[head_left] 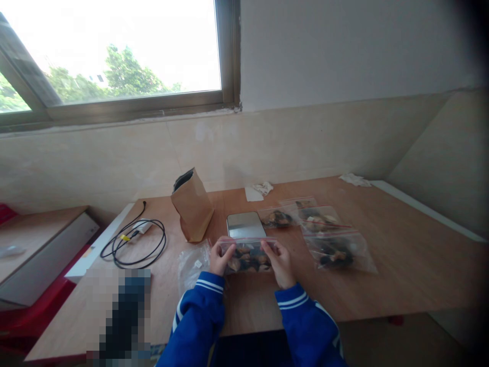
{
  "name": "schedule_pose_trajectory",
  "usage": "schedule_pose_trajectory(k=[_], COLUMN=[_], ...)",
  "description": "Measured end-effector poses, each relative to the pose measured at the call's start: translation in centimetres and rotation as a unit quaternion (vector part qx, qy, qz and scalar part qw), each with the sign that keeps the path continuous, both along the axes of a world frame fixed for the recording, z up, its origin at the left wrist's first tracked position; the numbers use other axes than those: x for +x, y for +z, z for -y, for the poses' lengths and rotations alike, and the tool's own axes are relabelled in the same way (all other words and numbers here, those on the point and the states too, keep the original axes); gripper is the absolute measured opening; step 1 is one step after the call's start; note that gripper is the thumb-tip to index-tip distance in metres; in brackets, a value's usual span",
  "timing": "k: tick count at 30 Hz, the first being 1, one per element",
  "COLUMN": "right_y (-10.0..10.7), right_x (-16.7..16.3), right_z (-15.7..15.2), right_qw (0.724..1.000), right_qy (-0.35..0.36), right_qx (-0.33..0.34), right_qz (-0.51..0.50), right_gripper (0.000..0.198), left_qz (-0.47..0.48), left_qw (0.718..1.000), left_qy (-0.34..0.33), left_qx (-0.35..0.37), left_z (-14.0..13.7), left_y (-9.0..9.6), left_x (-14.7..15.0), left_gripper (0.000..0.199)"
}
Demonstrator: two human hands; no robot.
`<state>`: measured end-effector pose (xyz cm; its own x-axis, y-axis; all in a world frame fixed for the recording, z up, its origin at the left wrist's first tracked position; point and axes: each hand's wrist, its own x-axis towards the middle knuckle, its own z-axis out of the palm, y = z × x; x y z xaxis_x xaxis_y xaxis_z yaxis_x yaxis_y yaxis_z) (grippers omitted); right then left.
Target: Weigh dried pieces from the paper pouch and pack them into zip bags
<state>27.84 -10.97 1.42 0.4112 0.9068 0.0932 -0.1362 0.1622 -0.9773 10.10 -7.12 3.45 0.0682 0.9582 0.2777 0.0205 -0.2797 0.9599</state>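
Between my two hands is a clear zip bag (250,259) of dark and tan dried pieces, its red-lined zip edge uppermost. My left hand (220,257) grips its left upper corner, thumb laid across the front. At the right corner, my right hand (279,261) pinches the bag in the same way. Just beyond the bag lies a flat scale (245,225) with a shiny metal top, its near edge partly covered. Crumpled clear plastic bags (193,262) lie beside my left hand.
Several filled zip bags (336,251) lie to the right. An open brown paper bag (194,214) stands behind, left of the scale. A coiled black cable (164,244) with a white plug lies at left, near a blurred dark object (128,311). White crumpled tissue (262,189) lies by the wall.
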Motion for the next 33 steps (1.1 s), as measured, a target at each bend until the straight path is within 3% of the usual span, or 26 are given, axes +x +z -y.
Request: schedule_pose_trajectory(k=[8, 18, 26, 33], right_y=[0.4, -0.2, -0.2, -0.6], right_x=[-0.4, -0.4, -0.3, -0.3], right_z=[0.2, 0.1, 0.2, 0.3], right_qw=[0.998, 0.999, 0.999, 0.998], right_qy=[0.064, 0.048, 0.041, 0.060], right_qx=[0.023, -0.009, 0.025, 0.007], right_qz=[-0.005, -0.019, 0.002, -0.024], right_gripper=[0.040, 0.036, 0.029, 0.033], left_qz=[-0.005, -0.025, -0.020, 0.025], left_qw=[1.000, 0.995, 0.999, 0.999], left_qy=[0.022, 0.009, -0.004, -0.026], left_qx=[0.007, 0.097, 0.038, -0.036], left_z=[0.3, 0.2, 0.9, 1.0], left_y=[0.1, 0.2, 0.7, 0.3], left_x=[0.3, 0.1, 0.3, 0.4], left_gripper=[0.030, 0.020, 0.022, 0.030])
